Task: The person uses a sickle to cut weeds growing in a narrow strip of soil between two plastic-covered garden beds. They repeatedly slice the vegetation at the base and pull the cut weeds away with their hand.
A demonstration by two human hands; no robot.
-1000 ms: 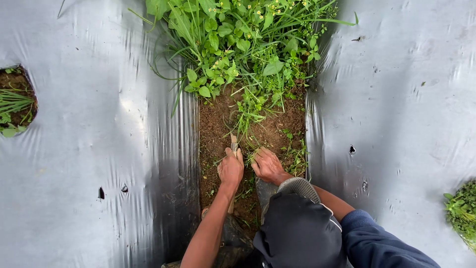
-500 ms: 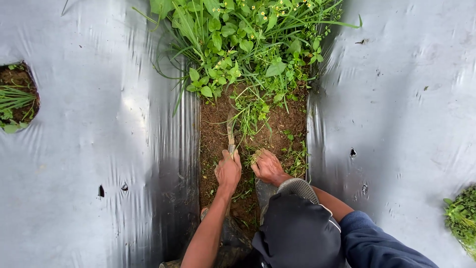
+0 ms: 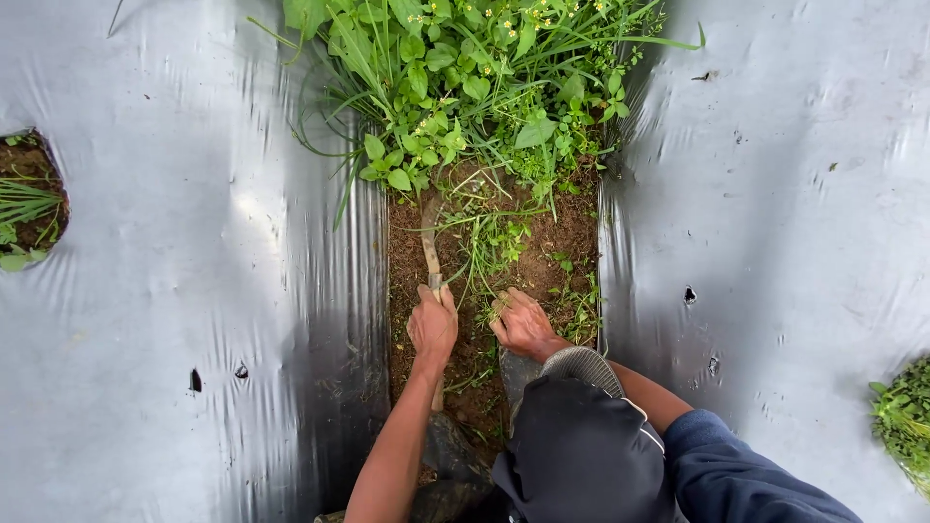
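A narrow hand tool (image 3: 429,242) with a pale, soil-stained blade lies along the strip of bare soil (image 3: 562,237) between two beds, its tip reaching up to the foot of the weeds (image 3: 465,87). The left hand (image 3: 432,324) is closed around its wooden handle, the knuckles up and the bare forearm running back toward the bottom of the view; a short length of handle shows below the wrist. Just to the right, the right hand (image 3: 523,324) lies on the soil with its fingers curled onto a small tuft of grass (image 3: 499,247) whose thin blades trail up toward the tool's blade; whether it has the stems gripped or only presses on them cannot be told. The two hands are near each other but apart. The right arm wears a dark blue sleeve (image 3: 746,475), pushed up past the wrist. A dark cap (image 3: 581,455) with a grey ribbed edge covers the lower middle of the view, just below the right hand.

The weeds fill the upper part of the strip, broad green leaves mixed with long grass and a few small yellow flowers. Silver plastic mulch (image 3: 194,291) covers the beds on both sides of the strip, wrinkled and pierced by a few small holes. At the left edge a round planting hole (image 3: 29,199) in the sheet shows soil and thin green shoots; at the lower right edge another leafy plant (image 3: 906,416) pokes in.
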